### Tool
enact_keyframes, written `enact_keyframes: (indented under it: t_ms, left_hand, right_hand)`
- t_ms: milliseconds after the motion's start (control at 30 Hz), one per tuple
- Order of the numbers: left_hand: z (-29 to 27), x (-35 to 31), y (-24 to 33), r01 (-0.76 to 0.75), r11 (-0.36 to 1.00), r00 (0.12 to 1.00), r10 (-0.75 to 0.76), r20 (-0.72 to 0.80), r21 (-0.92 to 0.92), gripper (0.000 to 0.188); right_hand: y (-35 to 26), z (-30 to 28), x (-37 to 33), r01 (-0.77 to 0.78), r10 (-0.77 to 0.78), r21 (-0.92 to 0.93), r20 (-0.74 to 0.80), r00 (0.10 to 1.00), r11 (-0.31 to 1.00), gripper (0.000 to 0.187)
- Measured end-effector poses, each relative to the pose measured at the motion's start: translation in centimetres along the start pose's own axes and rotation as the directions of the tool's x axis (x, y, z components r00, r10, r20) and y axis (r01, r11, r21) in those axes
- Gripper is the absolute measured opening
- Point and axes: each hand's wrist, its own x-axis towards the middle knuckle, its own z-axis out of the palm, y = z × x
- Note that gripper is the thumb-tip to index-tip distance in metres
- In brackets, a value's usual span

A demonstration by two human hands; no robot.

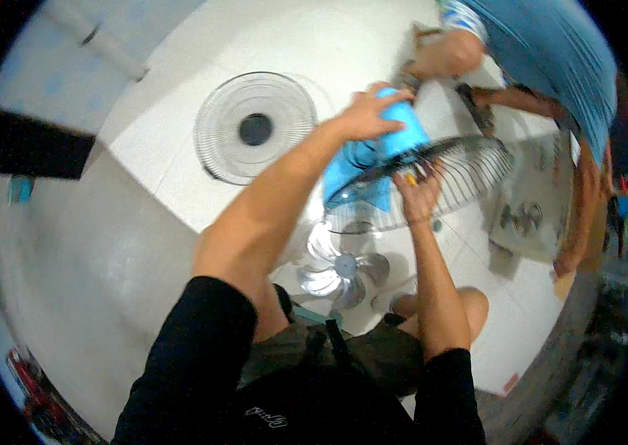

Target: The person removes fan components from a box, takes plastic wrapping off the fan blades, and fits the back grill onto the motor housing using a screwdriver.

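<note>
Working over a broad white floor surface, with a co-worker in blue clothing at upper right and a pale box standing beside that person's lowered arm. Seeing a flat wire grille with a dark centre lying to the left of the work, clear of both hands' fingers.

Holding up a tilted wire grille above the floor, with the right hand curling its fingers at the centre; not being able to tell from this view how firmly, or whether around the wires or a smaller part. Judging this grille as light and springy, likely bending at single wires, so favouring a hold close to the stiffer middle.

Grasping the blue fan body with the left hand, spreading fingers and thumb over the rounded end, just behind the grille and seemingly touching it. Judging the body as probably the heavier piece, stiff, smooth and perhaps slippery, so favouring a full-palm wrap.

Seeing a silver fan rotor lying below the grille, untouched; probably being light and brittle along the blades, so better lifting by the hub. Lastly, noticing a small yellow bit at the right fingertips, too blurred for identifying.
</note>
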Motion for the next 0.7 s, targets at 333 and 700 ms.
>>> enact_keyframes:
  t_ms: [333,700]
  left_hand:
    - [-0.4,-0.1,-0.8,0.018,0.993,1.000,-0.016,0.021,-0.114,0.067]
    - [-0.5,0.3,-0.6,-0.101,0.992,0.994,0.105,0.040,-0.078,0.059]
  right_hand:
    - [-4.5,-0.1,0.5,-0.095,0.096,0.028,-0.039,0.995,0.995,0.080]
    - [-5.3,-0.9,1.0,-0.241,0.243,0.045,-0.041,0.969,0.970,0.079]
